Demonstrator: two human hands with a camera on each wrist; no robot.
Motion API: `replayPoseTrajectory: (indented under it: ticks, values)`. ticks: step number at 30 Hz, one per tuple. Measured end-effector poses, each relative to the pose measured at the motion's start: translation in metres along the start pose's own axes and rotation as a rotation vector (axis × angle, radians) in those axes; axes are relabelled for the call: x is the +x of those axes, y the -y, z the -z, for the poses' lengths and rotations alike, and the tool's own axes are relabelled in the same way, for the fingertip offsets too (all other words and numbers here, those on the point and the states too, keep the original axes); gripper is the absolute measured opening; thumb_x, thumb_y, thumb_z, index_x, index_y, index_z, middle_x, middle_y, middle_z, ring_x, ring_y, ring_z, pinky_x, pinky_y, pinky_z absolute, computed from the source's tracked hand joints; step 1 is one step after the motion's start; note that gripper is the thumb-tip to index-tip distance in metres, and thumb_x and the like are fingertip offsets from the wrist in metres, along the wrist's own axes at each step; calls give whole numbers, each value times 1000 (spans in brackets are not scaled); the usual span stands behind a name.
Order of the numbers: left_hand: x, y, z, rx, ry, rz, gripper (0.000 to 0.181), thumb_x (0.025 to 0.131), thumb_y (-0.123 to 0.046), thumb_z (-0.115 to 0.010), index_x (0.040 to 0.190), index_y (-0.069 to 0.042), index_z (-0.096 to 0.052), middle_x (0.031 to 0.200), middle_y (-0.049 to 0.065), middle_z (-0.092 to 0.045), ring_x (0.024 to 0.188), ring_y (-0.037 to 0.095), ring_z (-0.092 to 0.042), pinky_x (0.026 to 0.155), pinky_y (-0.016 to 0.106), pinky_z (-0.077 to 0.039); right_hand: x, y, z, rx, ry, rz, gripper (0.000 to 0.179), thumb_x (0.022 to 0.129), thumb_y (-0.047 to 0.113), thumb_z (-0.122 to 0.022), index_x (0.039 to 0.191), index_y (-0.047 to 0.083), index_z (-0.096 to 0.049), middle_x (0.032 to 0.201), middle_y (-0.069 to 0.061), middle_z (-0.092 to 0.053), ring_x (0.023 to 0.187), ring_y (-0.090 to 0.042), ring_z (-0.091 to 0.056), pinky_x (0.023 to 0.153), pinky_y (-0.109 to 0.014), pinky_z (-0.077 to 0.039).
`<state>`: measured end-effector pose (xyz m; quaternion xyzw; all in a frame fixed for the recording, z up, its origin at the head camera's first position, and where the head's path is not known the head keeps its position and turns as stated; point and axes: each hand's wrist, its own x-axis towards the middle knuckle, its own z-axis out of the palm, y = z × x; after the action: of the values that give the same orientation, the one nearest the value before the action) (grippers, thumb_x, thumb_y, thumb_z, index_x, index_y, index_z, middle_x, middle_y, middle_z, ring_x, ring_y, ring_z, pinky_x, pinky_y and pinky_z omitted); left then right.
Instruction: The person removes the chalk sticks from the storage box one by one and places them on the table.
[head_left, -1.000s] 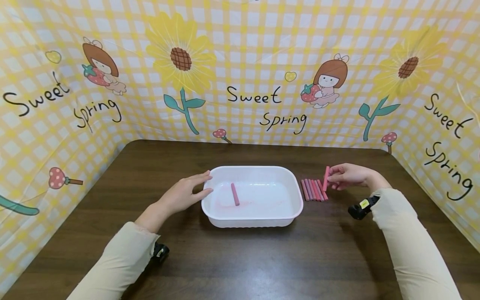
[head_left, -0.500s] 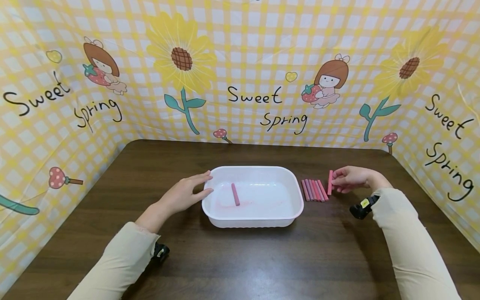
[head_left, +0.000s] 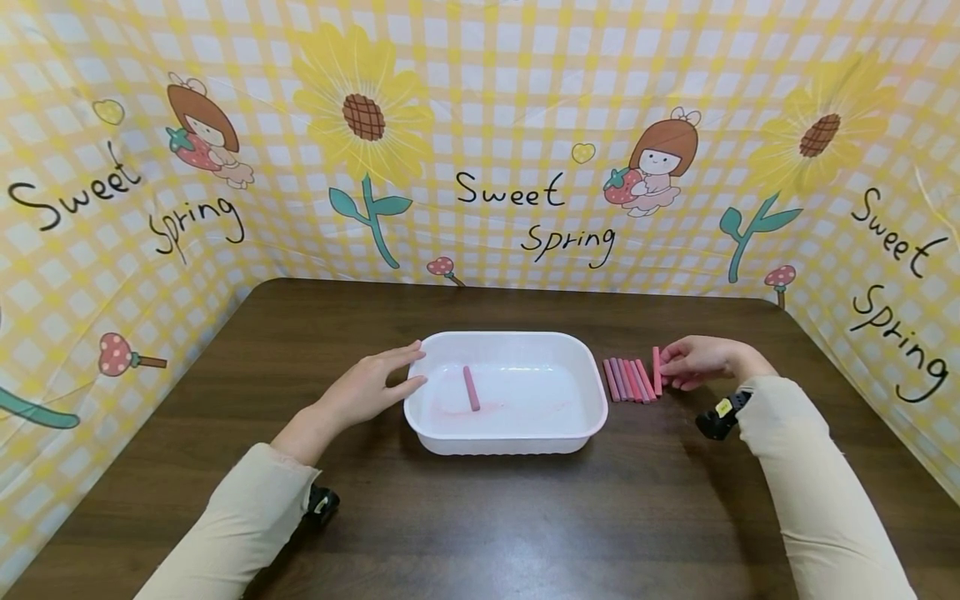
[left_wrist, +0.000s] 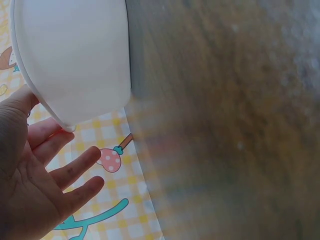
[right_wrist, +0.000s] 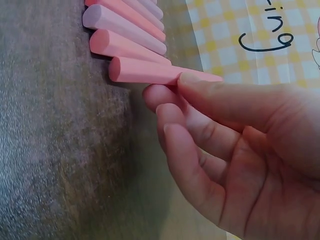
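Note:
A pink chalk stick is pinched between the thumb and index finger of my right hand. It lies at the right end of a row of several pink and mauve chalk sticks, close beside the nearest one. In the right wrist view, the other fingers of that hand curl loosely below. A white plastic basin stands left of the row, with one mauve-pink chalk stick lying inside. My left hand touches the basin's left rim with thumb and fingers spread; the left wrist view shows its fingers fairly straight.
The dark wooden table carries the basin and chalk. A yellow checked cloth with printed flowers surrounds its back and sides. Pink chalk dust marks the basin floor.
My right hand has moved the chalk stick slightly right, then down beside the end of the row. The left hand and basin have stayed in place.

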<state>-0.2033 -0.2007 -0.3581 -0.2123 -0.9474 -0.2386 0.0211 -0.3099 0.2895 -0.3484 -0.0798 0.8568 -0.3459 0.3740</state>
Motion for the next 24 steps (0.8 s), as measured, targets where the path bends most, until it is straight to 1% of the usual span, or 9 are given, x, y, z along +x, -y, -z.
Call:
replayPoseTrajectory:
  ticks: [7, 11, 16, 21, 24]
  values:
    - [0, 0, 0, -5, -2, -5, 52, 94, -35, -54, 136, -5, -48, 147, 12, -40, 135, 32, -40, 108, 51, -35, 1, 2, -2, -8, -4, -28, 22, 95, 18, -54, 104, -1, -57, 83, 2, -61, 74, -7, -57, 67, -19, -53]
    - [0, 0, 0, -7, -1, -6, 52, 94, -35, -54, 136, -5, -48, 147, 12, -40, 135, 32, -40, 108, 51, -35, -1, 3, -2, -12, -25, -23, 24, 94, 18, -53, 105, -3, -57, 83, 1, -62, 73, -7, -57, 67, -19, -53]
    - [0, -1, 1, -8, 2, -3, 52, 94, -34, -54, 136, -5, -48, 147, 12, -40, 135, 33, -40, 108, 51, -35, -3, 13, -2, -44, -71, 24, 32, 94, 22, -54, 110, -5, -55, 86, 0, -62, 76, -8, -57, 69, -22, -53]
    - [0, -1, 1, -11, 3, -3, 52, 94, -34, -54, 136, -5, -47, 147, 13, -40, 135, 33, -39, 108, 51, -35, -6, 35, -7, -106, -104, 102, 40, 94, 27, -55, 115, -7, -53, 91, -4, -62, 80, -11, -57, 74, -26, -54]
    - [0, -1, 1, -11, 2, -5, 52, 94, -34, -54, 136, -5, -47, 147, 13, -40, 134, 33, -40, 108, 51, -35, -8, 49, -11, -122, -111, 147, 43, 94, 29, -56, 118, -6, -52, 96, -8, -61, 82, -14, -58, 77, -30, -55]
